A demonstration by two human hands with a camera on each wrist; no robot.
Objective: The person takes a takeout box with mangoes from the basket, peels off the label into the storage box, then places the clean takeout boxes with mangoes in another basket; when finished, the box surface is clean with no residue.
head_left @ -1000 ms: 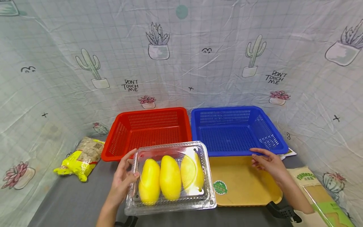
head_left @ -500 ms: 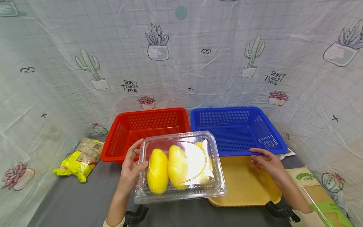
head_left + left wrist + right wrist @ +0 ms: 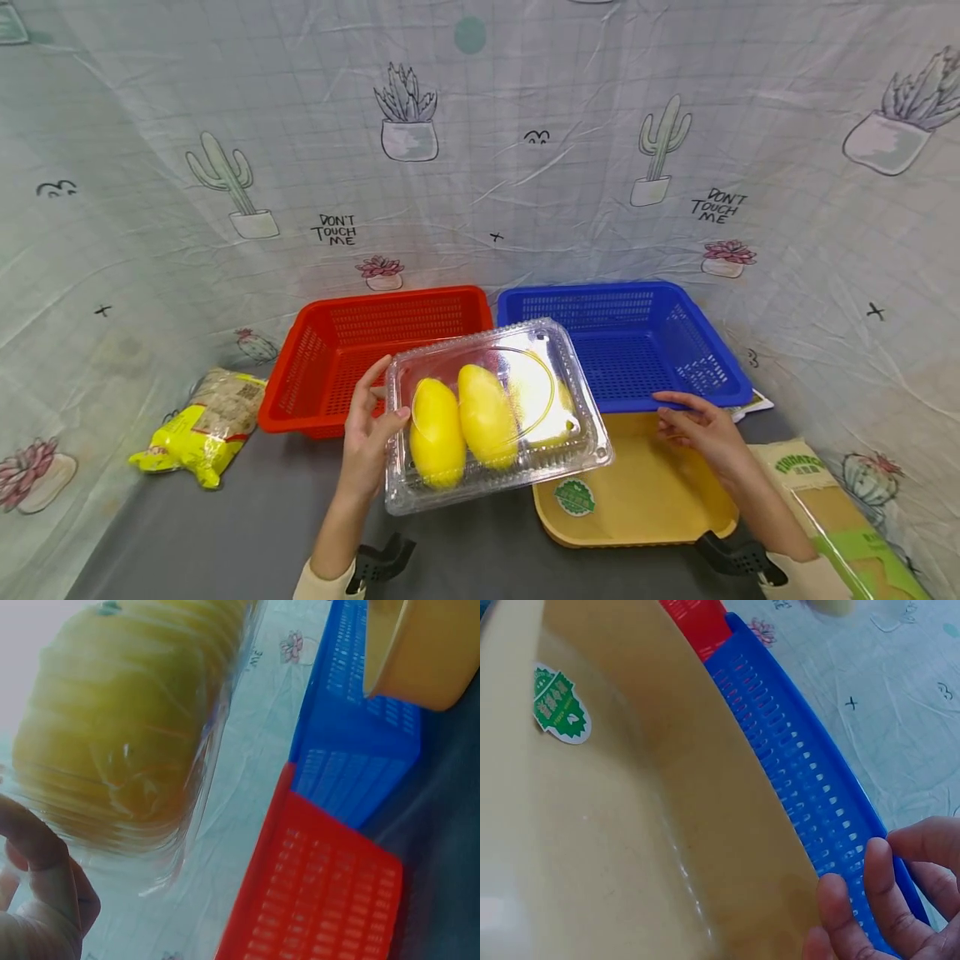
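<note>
My left hand [image 3: 369,442] grips the left edge of a clear plastic clamshell box [image 3: 491,479], thumb on top and fingers beneath. Yellow mangoes [image 3: 437,433] lie in it; glare covers the rightmost one. Tilted, the box hangs above the table, in front of the red basket and overlapping the blue basket. In the left wrist view, the box's ribbed underside [image 3: 120,735] shows beside the fingers. Near the front rim of the blue basket [image 3: 622,367], my right hand [image 3: 701,433] hovers over the yellow tray [image 3: 637,500] with loosely bent fingers, seemingly holding nothing.
A red basket [image 3: 352,333] stands left of the blue one. The yellow tray bears a green sticker [image 3: 574,497]. A yellow food bag [image 3: 202,429] lies at left, a green-and-tan package [image 3: 840,517] at right. Behind them hangs a printed curtain [image 3: 480,150].
My left hand has carried the box of mangoes upward and to the right, tilting it further. My right hand stays beside the blue basket's rim. The view has shifted slightly.
</note>
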